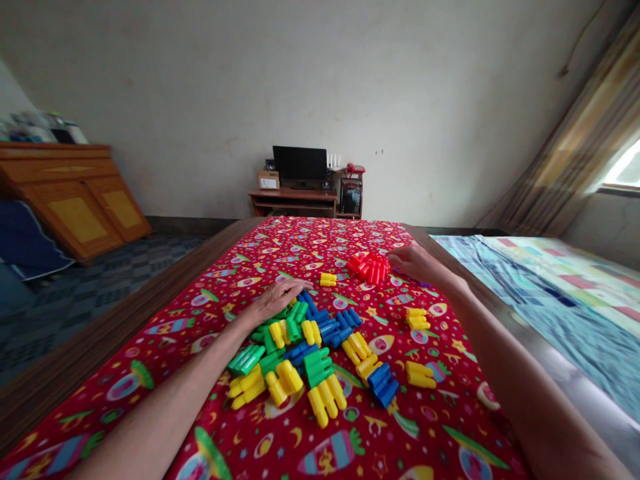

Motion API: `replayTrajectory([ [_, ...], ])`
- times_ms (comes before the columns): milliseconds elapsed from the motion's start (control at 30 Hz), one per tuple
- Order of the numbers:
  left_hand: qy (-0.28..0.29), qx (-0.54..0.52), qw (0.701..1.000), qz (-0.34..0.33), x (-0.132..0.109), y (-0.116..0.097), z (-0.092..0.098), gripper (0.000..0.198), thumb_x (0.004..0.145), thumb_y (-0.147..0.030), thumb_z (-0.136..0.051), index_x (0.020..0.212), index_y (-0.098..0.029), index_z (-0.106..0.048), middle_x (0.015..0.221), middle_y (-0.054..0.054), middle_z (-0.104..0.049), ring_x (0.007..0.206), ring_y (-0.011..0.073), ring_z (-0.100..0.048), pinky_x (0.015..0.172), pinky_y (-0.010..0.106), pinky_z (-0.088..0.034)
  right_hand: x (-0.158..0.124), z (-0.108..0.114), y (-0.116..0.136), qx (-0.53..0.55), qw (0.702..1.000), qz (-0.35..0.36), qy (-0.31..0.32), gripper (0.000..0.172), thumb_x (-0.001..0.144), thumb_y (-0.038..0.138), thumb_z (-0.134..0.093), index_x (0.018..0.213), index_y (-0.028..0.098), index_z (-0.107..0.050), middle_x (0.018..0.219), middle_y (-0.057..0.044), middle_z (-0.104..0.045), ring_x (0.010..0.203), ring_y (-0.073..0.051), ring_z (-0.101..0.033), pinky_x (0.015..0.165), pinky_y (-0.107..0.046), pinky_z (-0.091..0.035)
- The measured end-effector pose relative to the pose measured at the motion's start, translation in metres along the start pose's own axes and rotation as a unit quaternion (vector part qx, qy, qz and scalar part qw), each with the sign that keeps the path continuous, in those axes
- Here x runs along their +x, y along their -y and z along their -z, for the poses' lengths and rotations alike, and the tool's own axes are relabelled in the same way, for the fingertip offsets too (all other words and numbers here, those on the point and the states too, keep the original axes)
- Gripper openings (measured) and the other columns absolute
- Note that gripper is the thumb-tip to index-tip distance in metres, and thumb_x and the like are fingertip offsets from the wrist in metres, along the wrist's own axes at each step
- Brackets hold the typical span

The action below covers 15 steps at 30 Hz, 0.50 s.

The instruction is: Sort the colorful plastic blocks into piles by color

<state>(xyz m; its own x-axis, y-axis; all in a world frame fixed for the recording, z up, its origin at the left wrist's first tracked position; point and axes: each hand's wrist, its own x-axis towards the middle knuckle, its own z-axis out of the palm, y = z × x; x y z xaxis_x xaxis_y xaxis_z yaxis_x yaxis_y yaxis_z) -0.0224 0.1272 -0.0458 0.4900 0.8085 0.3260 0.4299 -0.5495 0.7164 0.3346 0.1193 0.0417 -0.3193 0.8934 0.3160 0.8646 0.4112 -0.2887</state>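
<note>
Several ridged green plastic blocks [246, 360] lie by the left hand [276, 299], ridged red plastic blocks [373, 269] by the right hand [413, 261] — grasps unclear.

Toy blocks, green [246, 360], yellow [327, 398], blue [383, 385] and red [373, 268]: smooth plastic, bright highlights, fairly glossy. Under them, printed tablecloth [260, 460]: soft-looking cloth, matt. Table [150, 310]: dark wood look, streaky grain at left, shiny sheen at near right. Far left cabinet [105, 173]: wood, smooth, slight varnish gleam. Far box [269, 180]: matt cardboard. Far wall [175, 100]: matt, plaster-like, faintly stained. Right curtain [565, 140]: folded cloth. Right bedspread [500, 287]: wrinkled cloth, matt.
</note>
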Motion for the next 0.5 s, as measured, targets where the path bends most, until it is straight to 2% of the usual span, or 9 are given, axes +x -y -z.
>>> replayTrajectory([
  [67, 0.005, 0.006, 1.0, 0.0, 0.0, -0.002, 0.0, 0.054, 0.084, -0.065, -0.045, 0.094, -0.023, -0.076, 0.112, 0.007, -0.073, 0.112, 0.0276, -0.062, 0.105, 0.042, -0.042, -0.02, -0.008, 0.002, 0.005, 0.998, 0.045, 0.046, 0.037, 0.093, 0.036, -0.04, 0.077, 0.016, -0.067, 0.066, -0.003, -0.064, 0.058, -0.014, -0.055, 0.061, -0.026, -0.041],
  [167, 0.0, 0.011, 1.0, -0.005, 0.0, -0.005, 0.0, 0.055, 0.084, -0.065, -0.043, 0.095, -0.022, -0.076, 0.112, 0.008, -0.073, 0.113, 0.0279, -0.062, 0.105, 0.043, -0.042, -0.066, -0.022, -0.004, 0.011, 0.996, 0.085, 0.024, 0.035, 0.092, 0.043, -0.045, 0.111, 0.024, -0.067, 0.103, -0.009, -0.071, 0.093, -0.023, -0.065, 0.083, -0.036, -0.049],
  [233, -0.001, 0.014, 1.0, -0.009, 0.0, -0.005, 0.0, 0.056, 0.084, -0.065, -0.042, 0.094, -0.021, -0.076, 0.111, 0.009, -0.073, 0.112, 0.0284, -0.062, 0.105, 0.043, -0.042, -0.1, -0.031, -0.01, 0.006, 0.997, 0.081, 0.012, 0.042, 0.091, 0.045, -0.049, 0.127, 0.027, -0.059, 0.123, -0.01, -0.065, 0.112, -0.027, -0.061, 0.094, -0.043, -0.048],
  [333, 0.007, 0.022, 1.0, -0.016, 0.0, -0.005, 0.0, 0.057, 0.086, -0.064, -0.04, 0.094, -0.02, -0.076, 0.112, 0.009, -0.073, 0.113, 0.0283, -0.062, 0.104, 0.043, -0.043, -0.137, -0.049, -0.011, -0.003, 0.998, 0.061, 0.006, 0.05, 0.089, 0.044, -0.053, 0.136, 0.026, -0.053, 0.134, -0.014, -0.057, 0.123, -0.032, -0.055, 0.097, -0.048, -0.049],
  [400, 0.007, 0.023, 1.0, -0.019, 0.001, -0.004, 0.0, 0.058, 0.086, -0.064, -0.039, 0.095, -0.02, -0.075, 0.113, 0.01, -0.072, 0.113, 0.0284, -0.062, 0.104, 0.043, -0.043, -0.145, -0.064, -0.003, 0.008, 0.999, 0.049, -0.019, 0.05, 0.091, 0.041, -0.049, 0.138, 0.024, -0.05, 0.14, -0.015, -0.052, 0.127, -0.031, -0.051, 0.1, -0.049, -0.048],
  [500, 0.005, 0.024, 1.0, -0.017, 0.001, -0.003, -0.001, 0.061, 0.084, -0.067, -0.039, 0.096, -0.019, -0.075, 0.112, 0.01, -0.073, 0.113, 0.0291, -0.062, 0.104, 0.044, -0.043, -0.13, -0.087, 0.021, 0.053, 0.996, 0.048, -0.055, 0.048, 0.095, 0.039, -0.043, 0.141, 0.024, -0.046, 0.143, -0.014, -0.049, 0.129, -0.027, -0.05, 0.103, -0.047, -0.046],
])
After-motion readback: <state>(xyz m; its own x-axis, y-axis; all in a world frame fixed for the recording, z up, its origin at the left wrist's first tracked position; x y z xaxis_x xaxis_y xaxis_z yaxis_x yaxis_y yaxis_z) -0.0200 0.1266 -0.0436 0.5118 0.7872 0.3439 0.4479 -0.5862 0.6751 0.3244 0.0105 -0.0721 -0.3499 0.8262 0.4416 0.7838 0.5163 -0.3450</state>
